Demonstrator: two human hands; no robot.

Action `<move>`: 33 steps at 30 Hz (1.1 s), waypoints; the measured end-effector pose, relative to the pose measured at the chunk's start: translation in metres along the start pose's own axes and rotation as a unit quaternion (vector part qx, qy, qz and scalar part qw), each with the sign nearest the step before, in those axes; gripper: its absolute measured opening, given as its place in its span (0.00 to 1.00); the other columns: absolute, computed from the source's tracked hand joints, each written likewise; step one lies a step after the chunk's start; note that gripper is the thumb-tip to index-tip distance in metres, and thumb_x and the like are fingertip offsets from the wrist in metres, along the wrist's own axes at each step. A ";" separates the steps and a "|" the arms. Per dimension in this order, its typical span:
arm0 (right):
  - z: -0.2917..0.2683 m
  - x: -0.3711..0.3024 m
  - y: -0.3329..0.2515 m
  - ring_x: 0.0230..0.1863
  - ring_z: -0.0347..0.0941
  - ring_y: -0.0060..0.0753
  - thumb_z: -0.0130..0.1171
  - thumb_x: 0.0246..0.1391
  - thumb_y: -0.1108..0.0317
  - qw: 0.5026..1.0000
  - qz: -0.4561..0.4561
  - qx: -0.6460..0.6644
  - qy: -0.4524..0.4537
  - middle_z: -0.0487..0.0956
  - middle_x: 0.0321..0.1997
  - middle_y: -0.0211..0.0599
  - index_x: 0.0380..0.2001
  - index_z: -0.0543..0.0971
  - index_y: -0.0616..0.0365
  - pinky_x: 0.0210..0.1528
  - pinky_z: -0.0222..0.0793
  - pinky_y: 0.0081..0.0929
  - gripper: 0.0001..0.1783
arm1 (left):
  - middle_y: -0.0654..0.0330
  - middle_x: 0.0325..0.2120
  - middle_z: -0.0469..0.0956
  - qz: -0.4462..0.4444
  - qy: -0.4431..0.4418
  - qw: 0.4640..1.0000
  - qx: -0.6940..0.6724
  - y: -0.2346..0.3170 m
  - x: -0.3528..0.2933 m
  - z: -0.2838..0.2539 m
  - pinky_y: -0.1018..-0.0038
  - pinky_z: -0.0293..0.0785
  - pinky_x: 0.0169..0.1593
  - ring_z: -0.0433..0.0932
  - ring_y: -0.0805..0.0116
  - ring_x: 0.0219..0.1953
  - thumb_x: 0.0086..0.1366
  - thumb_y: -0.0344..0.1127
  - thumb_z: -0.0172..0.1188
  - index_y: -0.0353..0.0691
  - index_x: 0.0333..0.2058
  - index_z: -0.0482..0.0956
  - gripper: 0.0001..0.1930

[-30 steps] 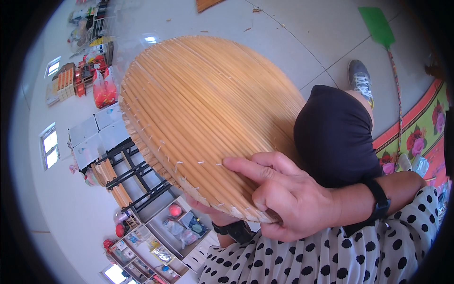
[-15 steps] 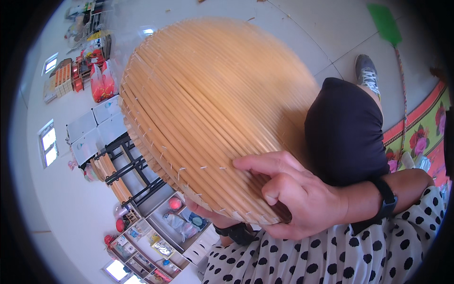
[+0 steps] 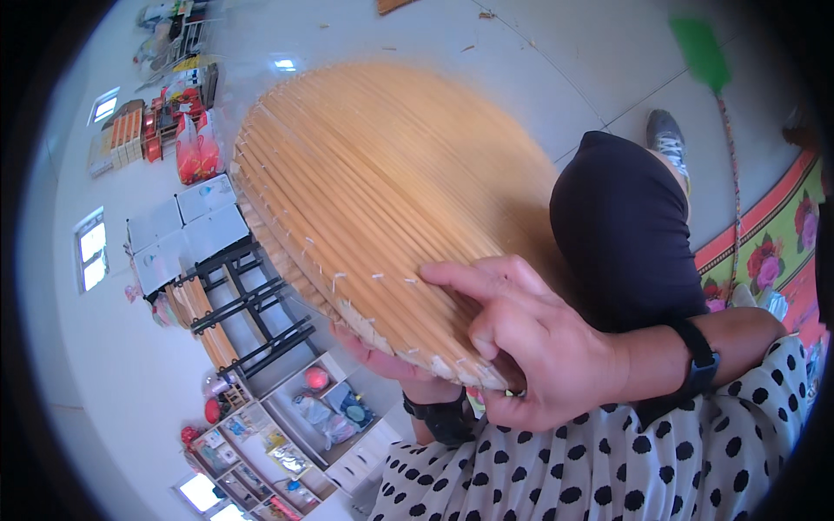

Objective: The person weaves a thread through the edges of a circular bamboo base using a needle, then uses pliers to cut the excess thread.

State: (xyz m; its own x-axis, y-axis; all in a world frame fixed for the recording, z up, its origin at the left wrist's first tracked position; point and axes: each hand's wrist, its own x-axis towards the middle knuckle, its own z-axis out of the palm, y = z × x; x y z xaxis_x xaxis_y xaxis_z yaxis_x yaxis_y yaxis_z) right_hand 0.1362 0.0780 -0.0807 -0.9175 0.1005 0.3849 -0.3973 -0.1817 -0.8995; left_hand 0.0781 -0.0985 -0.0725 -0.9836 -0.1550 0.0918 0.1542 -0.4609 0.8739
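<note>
A round tray (image 3: 391,191) of slim tan stalks laid side by side stands tilted in front of me. Short white thread stitches run along its near-left rim, and the rim's edge looks rough and pale. My right hand (image 3: 539,347) grips the near rim, its index finger extended along the top face and the other fingers curled. Whether a small tool or thread is in those curled fingers, I cannot tell. Behind the lower-left rim, my left hand (image 3: 382,358) supports the tray from its underside; most of its fingers are hidden.
My dark-clad knee (image 3: 621,226) is against the tray's right side. A green fly swatter (image 3: 702,56) lies on the tiled floor, its handle reaching a flowered mat (image 3: 769,252). Far left are a black metal frame (image 3: 248,304), white cabinets (image 3: 187,230) and cluttered shelves (image 3: 252,451).
The tray has tipped, its far edge sinking lower in view and its face looking narrower. My right hand has shifted slightly up and left with it; both hands keep their hold.
</note>
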 end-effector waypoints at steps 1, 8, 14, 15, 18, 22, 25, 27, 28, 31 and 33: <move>-0.003 0.000 -0.002 0.51 0.70 0.56 0.68 0.38 0.75 1.000 -0.006 -0.014 0.004 0.67 0.64 0.65 0.35 0.64 0.55 0.53 0.67 0.43 0.23 | 0.69 0.31 0.68 -0.067 -0.048 0.989 -0.120 -0.001 0.005 0.003 0.72 0.69 0.44 0.68 0.76 0.34 0.76 0.44 0.46 0.48 0.42 0.69 0.08; -0.025 0.010 -0.032 0.53 0.73 0.27 0.65 0.45 0.75 0.992 0.127 -0.019 0.011 0.77 0.53 0.45 0.49 0.65 0.61 0.52 0.70 0.27 0.28 | 0.72 0.24 0.64 -0.236 -0.241 0.899 -0.281 -0.016 0.015 0.046 0.74 0.64 0.43 0.64 0.76 0.31 0.75 0.42 0.51 0.50 0.34 0.71 0.09; -0.031 0.018 -0.030 0.55 0.78 0.44 0.63 0.47 0.76 0.963 0.170 -0.195 0.073 0.79 0.49 0.48 0.52 0.66 0.63 0.47 0.77 0.35 0.28 | 0.67 0.24 0.68 -0.218 -0.260 0.911 -0.236 -0.042 0.019 0.051 0.70 0.65 0.44 0.67 0.70 0.33 0.74 0.38 0.52 0.44 0.32 0.73 0.09; -0.029 0.020 -0.030 0.54 0.78 0.43 0.63 0.49 0.77 0.962 0.173 -0.191 0.084 0.79 0.49 0.48 0.53 0.66 0.63 0.46 0.77 0.33 0.27 | 0.67 0.25 0.69 -0.200 -0.265 0.920 -0.211 -0.039 0.020 0.051 0.70 0.66 0.45 0.67 0.69 0.34 0.73 0.38 0.53 0.42 0.33 0.73 0.09; -0.034 0.024 -0.027 0.54 0.78 0.41 0.61 0.52 0.77 0.957 0.167 -0.219 0.087 0.79 0.49 0.48 0.54 0.67 0.62 0.45 0.77 0.31 0.26 | 0.64 0.26 0.71 -0.194 -0.251 0.934 -0.165 -0.040 0.023 0.051 0.69 0.67 0.45 0.69 0.66 0.34 0.73 0.36 0.54 0.39 0.33 0.74 0.09; -0.035 0.029 -0.031 0.47 0.79 0.36 0.59 0.55 0.77 0.959 0.174 -0.218 0.056 0.81 0.45 0.47 0.57 0.66 0.62 0.44 0.75 0.27 0.26 | 0.62 0.27 0.72 -0.211 -0.259 0.919 -0.209 -0.045 0.026 0.046 0.70 0.67 0.46 0.70 0.66 0.35 0.73 0.35 0.54 0.37 0.34 0.74 0.09; -0.026 0.035 -0.040 0.44 0.79 0.37 0.58 0.56 0.78 0.939 0.163 -0.301 0.021 0.81 0.42 0.47 0.58 0.65 0.65 0.45 0.73 0.27 0.27 | 0.63 0.26 0.71 -0.209 -0.251 0.920 -0.218 -0.044 0.029 0.041 0.69 0.67 0.45 0.69 0.66 0.34 0.72 0.34 0.54 0.38 0.33 0.74 0.08; -0.024 0.036 -0.037 0.43 0.79 0.38 0.57 0.56 0.78 0.931 0.135 -0.338 0.005 0.80 0.42 0.48 0.58 0.65 0.67 0.47 0.72 0.28 0.26 | 0.64 0.24 0.69 -0.200 -0.239 0.931 -0.189 -0.037 0.028 0.042 0.68 0.66 0.44 0.68 0.65 0.33 0.72 0.34 0.53 0.39 0.33 0.74 0.08; -0.021 0.038 -0.035 0.43 0.79 0.39 0.57 0.57 0.78 0.928 0.119 -0.354 -0.003 0.80 0.42 0.49 0.58 0.65 0.68 0.47 0.72 0.28 0.26 | 0.64 0.24 0.69 -0.196 -0.238 0.933 -0.186 -0.034 0.029 0.041 0.68 0.66 0.44 0.68 0.66 0.33 0.72 0.34 0.53 0.39 0.33 0.74 0.08; -0.011 0.042 -0.039 0.43 0.79 0.41 0.56 0.57 0.78 0.919 0.143 -0.367 -0.002 0.80 0.42 0.50 0.58 0.65 0.68 0.49 0.71 0.29 0.25 | 0.64 0.25 0.70 -0.190 -0.227 0.939 -0.175 -0.025 0.028 0.037 0.68 0.66 0.44 0.67 0.68 0.32 0.73 0.34 0.53 0.38 0.33 0.74 0.08; -0.008 0.043 -0.036 0.44 0.78 0.40 0.57 0.57 0.78 0.923 0.131 -0.361 0.003 0.80 0.42 0.49 0.58 0.65 0.68 0.49 0.71 0.29 0.25 | 0.64 0.25 0.71 -0.191 -0.214 0.944 -0.165 -0.019 0.027 0.036 0.68 0.67 0.44 0.67 0.70 0.31 0.73 0.34 0.53 0.38 0.33 0.73 0.08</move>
State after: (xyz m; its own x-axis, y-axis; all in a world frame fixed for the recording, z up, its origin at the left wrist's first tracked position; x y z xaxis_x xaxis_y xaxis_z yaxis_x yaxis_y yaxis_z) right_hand 0.1112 0.0966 -0.0339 -0.9792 0.1516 0.1346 -0.0418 0.4986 -0.8658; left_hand 0.0453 -0.0626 -0.0695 -0.9102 0.4117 0.0455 -0.2684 -0.6698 0.6923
